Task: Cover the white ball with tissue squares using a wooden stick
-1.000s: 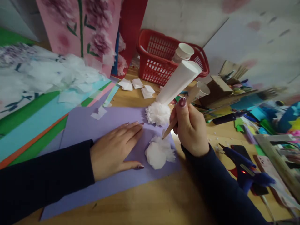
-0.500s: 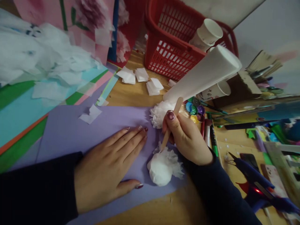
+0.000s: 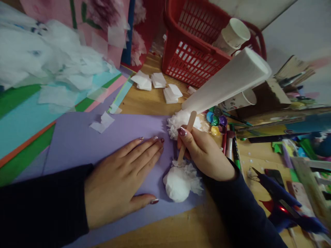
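Observation:
My right hand (image 3: 204, 151) pinches a wooden craft stick (image 3: 191, 120) between thumb and fingers. The stick's lower end meets a white tissue-paper bundle (image 3: 177, 184), round at the front with ruffled edges behind. That bundle lies on a purple sheet of paper (image 3: 77, 137). Flat on the same sheet rests my left hand (image 3: 126, 175), fingers stretched out and holding nothing. Just behind my right hand sits a ruffled white tissue pompom (image 3: 174, 124), partly covered by the hand. A torn white tissue piece (image 3: 102, 123) lies near the sheet's far edge.
A red basket (image 3: 196, 65) with paper cups stands at the back, a white roll (image 3: 230, 79) leaning before it. Folded tissue squares (image 3: 172, 93) lie nearby. Paint pots (image 3: 215, 120) sit right of my hand. A blue glue gun (image 3: 281, 196) with a red light lies far right.
The craft stick has become more upright, its top shifting left with my right hand. My left hand stays flat on the purple paper. The whole view has shifted slightly.

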### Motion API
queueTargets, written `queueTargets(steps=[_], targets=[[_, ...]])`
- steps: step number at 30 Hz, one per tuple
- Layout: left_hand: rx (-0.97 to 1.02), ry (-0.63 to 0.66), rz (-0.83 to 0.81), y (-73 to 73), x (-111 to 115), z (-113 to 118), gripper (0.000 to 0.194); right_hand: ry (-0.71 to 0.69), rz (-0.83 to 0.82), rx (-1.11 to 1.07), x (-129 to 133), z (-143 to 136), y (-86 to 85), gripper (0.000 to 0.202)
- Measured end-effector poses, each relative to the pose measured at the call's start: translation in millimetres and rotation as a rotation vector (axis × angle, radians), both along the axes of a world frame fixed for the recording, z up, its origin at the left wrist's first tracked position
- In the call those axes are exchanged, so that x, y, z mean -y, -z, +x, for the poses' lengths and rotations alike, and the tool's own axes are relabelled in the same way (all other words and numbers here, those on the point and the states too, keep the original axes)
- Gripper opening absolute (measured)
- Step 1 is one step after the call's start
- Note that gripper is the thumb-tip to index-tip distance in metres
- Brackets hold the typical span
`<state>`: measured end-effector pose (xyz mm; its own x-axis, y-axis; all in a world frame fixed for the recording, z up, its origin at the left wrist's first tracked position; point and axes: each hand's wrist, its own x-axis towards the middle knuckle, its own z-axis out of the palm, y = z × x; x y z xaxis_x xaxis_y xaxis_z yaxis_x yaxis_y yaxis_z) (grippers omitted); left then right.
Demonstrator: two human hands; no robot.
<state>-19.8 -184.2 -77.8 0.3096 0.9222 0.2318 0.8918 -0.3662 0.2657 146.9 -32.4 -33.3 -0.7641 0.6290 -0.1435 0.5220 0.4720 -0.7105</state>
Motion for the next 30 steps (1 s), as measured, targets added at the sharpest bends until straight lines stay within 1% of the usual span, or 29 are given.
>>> queueTargets(steps=[5, 11, 16, 20, 25, 28, 30], targets=[[-0.007, -0.004, -0.012, -3.0, -1.3, 0.3, 0.076, 0.005, 0.02, 0.03, 2.9, 0.4, -0.7, 0.045], [-0.024, 0.007, -0.019, -0.1, -0.8, -0.3, 0.078, 0.057, -0.044, -0.104, 4.6, 13.6, -9.3, 0.041], [-0.026, 0.003, -0.012, -1.0, -0.8, 0.3, 0.078, 0.12, -0.03, -0.153, 5.3, 18.7, -11.3, 0.043], [-0.018, 0.005, -0.012, -2.1, -1.5, 0.9, 0.076, 0.094, -0.018, -0.131, 7.1, 18.9, -9.5, 0.042], [-0.005, -0.006, -0.014, -3.5, -2.3, 2.5, 0.076, 0.006, 0.08, -0.026, 8.2, 18.5, -10.5, 0.038], [-0.004, -0.016, -0.024, -3.6, -2.7, 2.8, 0.075, -0.049, 0.121, -0.018, 9.8, 16.3, -11.3, 0.038], [-0.005, -0.02, -0.023, -3.4, -2.8, 2.6, 0.075, -0.05, 0.129, -0.026, 12.2, 16.6, -11.0, 0.037]])
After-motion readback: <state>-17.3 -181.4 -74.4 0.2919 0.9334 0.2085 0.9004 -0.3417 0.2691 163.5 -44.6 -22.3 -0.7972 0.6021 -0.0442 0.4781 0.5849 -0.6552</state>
